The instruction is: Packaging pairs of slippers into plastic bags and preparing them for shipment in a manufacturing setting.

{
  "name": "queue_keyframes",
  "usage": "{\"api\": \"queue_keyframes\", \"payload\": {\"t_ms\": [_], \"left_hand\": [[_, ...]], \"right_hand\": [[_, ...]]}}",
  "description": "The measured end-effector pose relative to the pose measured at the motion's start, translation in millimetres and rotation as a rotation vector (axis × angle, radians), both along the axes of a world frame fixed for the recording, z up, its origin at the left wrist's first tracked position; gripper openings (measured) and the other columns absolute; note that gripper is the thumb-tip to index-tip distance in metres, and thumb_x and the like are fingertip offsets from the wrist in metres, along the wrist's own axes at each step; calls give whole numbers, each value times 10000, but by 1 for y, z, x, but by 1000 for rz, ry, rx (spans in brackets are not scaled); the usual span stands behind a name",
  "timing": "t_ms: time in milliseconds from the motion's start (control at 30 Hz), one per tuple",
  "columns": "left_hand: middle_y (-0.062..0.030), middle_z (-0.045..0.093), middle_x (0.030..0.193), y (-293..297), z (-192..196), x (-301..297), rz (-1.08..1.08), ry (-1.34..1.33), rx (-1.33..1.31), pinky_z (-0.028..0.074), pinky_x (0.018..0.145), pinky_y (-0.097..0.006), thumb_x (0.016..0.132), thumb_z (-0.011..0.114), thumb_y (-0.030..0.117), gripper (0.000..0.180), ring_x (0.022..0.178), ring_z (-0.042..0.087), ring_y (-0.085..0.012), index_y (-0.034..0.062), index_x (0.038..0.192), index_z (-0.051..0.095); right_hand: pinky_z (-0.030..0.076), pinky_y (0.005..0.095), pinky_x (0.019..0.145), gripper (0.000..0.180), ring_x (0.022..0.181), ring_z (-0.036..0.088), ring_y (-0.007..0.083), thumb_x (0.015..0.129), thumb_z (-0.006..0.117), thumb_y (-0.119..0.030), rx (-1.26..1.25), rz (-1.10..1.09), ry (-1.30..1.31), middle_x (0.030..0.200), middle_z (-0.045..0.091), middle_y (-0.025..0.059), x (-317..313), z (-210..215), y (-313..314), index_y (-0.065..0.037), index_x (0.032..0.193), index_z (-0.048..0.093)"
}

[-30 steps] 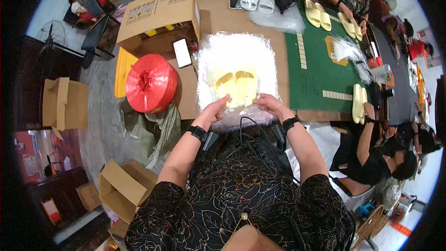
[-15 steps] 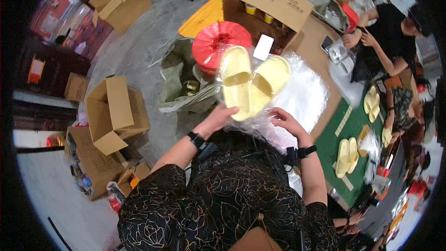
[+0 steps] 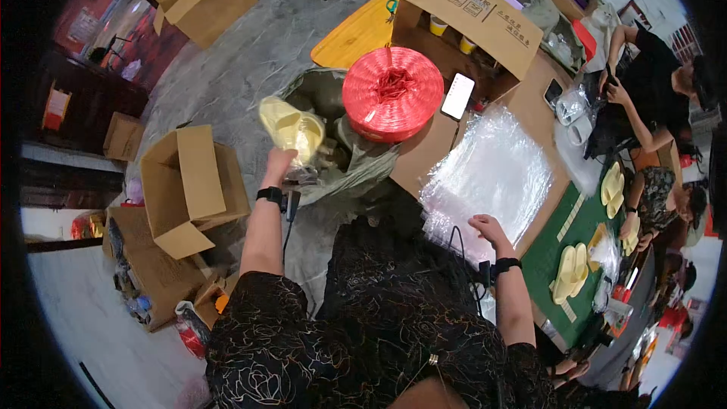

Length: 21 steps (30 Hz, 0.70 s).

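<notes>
My left hand [image 3: 280, 164] is closed on a pair of pale yellow slippers [image 3: 291, 129], which look wrapped in clear plastic. It holds them out to the left, over the mouth of a greenish woven sack [image 3: 367, 169]; the sack's contents are mostly hidden. At the table's near edge, my right hand [image 3: 492, 232] hovers over or rests on a stack of clear plastic bags [image 3: 492, 174]. Its fingers are loosely bent and apart, with nothing seen in them. Beyond the sack sits a big roll of red plastic twine [image 3: 392, 95].
A white phone-like device [image 3: 457, 96] lies by an open cardboard box [image 3: 485, 11] holding yellow cups. To the right, more yellow slippers [image 3: 569, 273] sit on a green mat [image 3: 549, 250], where other people work. An open carton [image 3: 193, 189] stands on the floor at left.
My left hand has carried the slippers leftward from in front of me to above the sack. My right hand has come away from them to the plastic bags. The view has shifted slightly.
</notes>
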<state>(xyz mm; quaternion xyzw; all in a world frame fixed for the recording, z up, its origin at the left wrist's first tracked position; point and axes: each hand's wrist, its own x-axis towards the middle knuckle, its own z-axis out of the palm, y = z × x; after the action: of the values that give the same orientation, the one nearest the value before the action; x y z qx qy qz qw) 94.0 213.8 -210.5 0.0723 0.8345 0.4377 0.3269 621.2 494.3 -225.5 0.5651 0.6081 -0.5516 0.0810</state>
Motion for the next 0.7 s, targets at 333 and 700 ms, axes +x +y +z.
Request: {"api": "queue_keyframes", "payload": {"t_ms": [333,700], "left_hand": [[-168,623,1088,93,-55,-13,198,-176,-110,463,776,-344,739,706,459,703,947,599,-253,-72,1176,559],[-137,592,1089,127,-8,110,-229,368,275,434,883,-317,872,589,159,321,998,560,-222,-10,1141,549]], "right_hand": [[488,295,659,515,850,588,154,782,698,-364,42,-259,-71,1010,635,66,58,14,-15,-24,1153,585],[488,301,638,395,768,601,151,798,672,-340,158,-631,-10,891,655,68,213,-17,-11,-60,1077,649]]}}
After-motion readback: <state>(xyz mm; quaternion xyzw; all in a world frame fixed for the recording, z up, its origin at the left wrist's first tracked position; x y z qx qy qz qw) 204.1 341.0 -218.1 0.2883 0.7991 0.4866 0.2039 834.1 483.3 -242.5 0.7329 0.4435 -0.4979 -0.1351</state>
